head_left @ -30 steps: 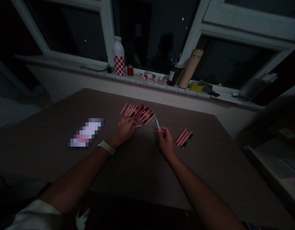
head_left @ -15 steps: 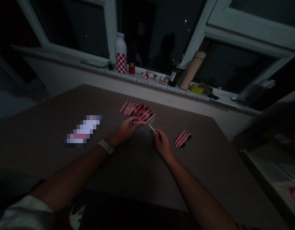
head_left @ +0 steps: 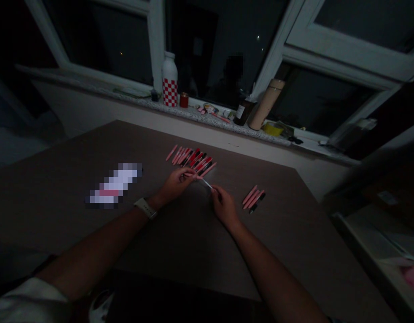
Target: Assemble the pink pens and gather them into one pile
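Observation:
My left hand [head_left: 176,183] is closed on a pink pen barrel [head_left: 197,177], most of it hidden by my fingers. In my right hand [head_left: 224,204], a thin whitish stick like a pen refill [head_left: 207,183] is pinched between thumb and fingertips. Its far end meets the open end of the pink barrel; whether it sits inside I cannot tell. Just beyond my left hand lies a row of pink, red and black pens [head_left: 193,158] on the table. A smaller group of pink pens [head_left: 252,197], with a black piece beside it, rests right of my right hand.
A blurred-out phone-like object [head_left: 114,186] lies left on the brown table [head_left: 153,255]. Along the windowsill [head_left: 142,102] stand a white bottle with red checks [head_left: 170,80], a red jar [head_left: 184,100], a dark bottle [head_left: 243,112], a tan flask [head_left: 268,104] and yellow tape [head_left: 273,129].
My right hand has moved slightly left toward my left hand. The refill-like stick now lines up with the end of the pink barrel. The view has shifted a little.

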